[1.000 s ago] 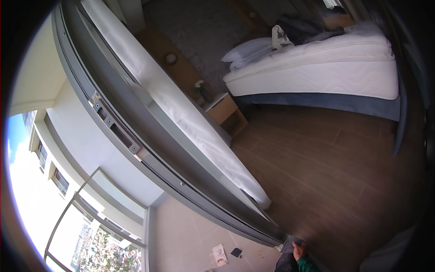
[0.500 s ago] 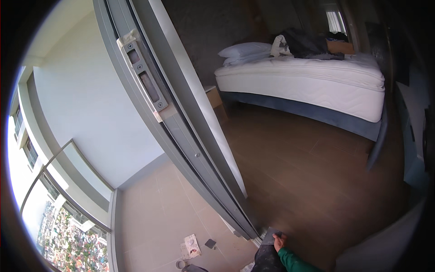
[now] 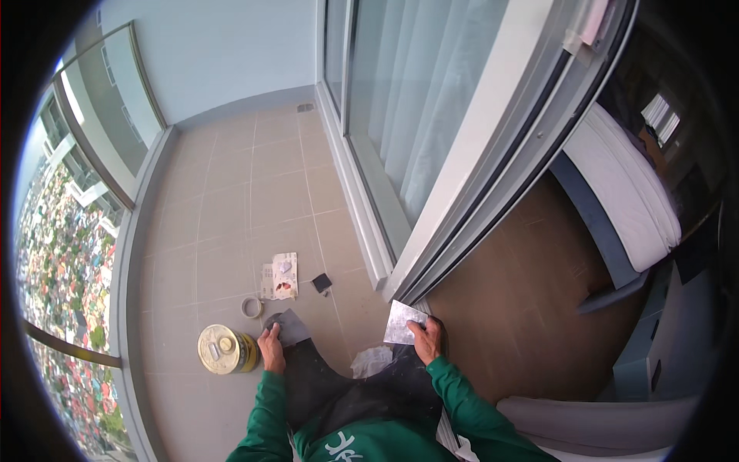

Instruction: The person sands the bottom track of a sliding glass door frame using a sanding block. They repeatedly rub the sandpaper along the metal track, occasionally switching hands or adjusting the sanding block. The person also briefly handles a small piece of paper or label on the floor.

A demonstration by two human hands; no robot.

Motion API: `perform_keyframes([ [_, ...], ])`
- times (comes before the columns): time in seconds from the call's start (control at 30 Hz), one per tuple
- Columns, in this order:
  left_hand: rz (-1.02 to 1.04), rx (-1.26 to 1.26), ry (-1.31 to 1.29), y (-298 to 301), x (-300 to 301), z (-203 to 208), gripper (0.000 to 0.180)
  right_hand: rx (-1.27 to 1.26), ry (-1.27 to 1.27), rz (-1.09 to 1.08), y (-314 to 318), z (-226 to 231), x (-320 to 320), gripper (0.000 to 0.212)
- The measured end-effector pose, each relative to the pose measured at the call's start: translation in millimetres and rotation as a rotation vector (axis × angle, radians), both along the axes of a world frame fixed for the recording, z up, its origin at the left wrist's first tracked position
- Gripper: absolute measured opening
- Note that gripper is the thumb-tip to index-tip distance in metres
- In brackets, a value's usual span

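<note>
On the balcony floor [image 3: 231, 185], near the sliding door track [image 3: 369, 231]: left hand [image 3: 271, 344] closed on a dark grey sheet [image 3: 286, 327], its lower part hidden by the hand and knee. Right hand [image 3: 427, 339] grips a pale metallic sheet [image 3: 402, 322] by its lower edge, just at the door threshold. Round yellow tin [image 3: 223, 349] sits just left of the left hand; tape roll [image 3: 252, 307] above it. Printed packet [image 3: 281, 276] and small black square [image 3: 322, 283] lie further out; what they are is hard to make out. Crumpled white scrap [image 3: 372, 360] between the knees. Bed [image 3: 627, 192] indoors, cut off by the door frame.
</note>
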State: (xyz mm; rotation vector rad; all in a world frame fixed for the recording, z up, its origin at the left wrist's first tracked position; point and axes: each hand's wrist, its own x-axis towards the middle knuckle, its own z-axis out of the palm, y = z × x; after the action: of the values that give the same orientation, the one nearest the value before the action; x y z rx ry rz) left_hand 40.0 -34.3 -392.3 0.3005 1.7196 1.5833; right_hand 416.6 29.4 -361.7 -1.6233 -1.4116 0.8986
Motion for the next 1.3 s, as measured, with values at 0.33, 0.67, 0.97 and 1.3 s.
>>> perform_keyframes([
  [0.33,-0.087,0.032,-0.237,11.8,-31.8,-33.1,0.022,-0.086,-0.199,0.383,47.3,10.8,-167.4,0.038],
  [0.67,-0.222,-0.172,0.17,36.2,-55.6,-92.6,0.016,-0.158,-0.573,0.693,155.7,-43.8,-326.1,0.037],
  [0.97,-0.05,-0.124,-0.407,43.2,-75.9,-51.8,0.014,-0.243,-0.837,0.83,210.5,-120.9,-401.2,0.03],
  [1.3,-0.024,-0.11,-0.536,44.2,-84.6,-49.9,0.015,-0.182,-0.836,0.87,226.2,-149.6,-409.1,0.027],
])
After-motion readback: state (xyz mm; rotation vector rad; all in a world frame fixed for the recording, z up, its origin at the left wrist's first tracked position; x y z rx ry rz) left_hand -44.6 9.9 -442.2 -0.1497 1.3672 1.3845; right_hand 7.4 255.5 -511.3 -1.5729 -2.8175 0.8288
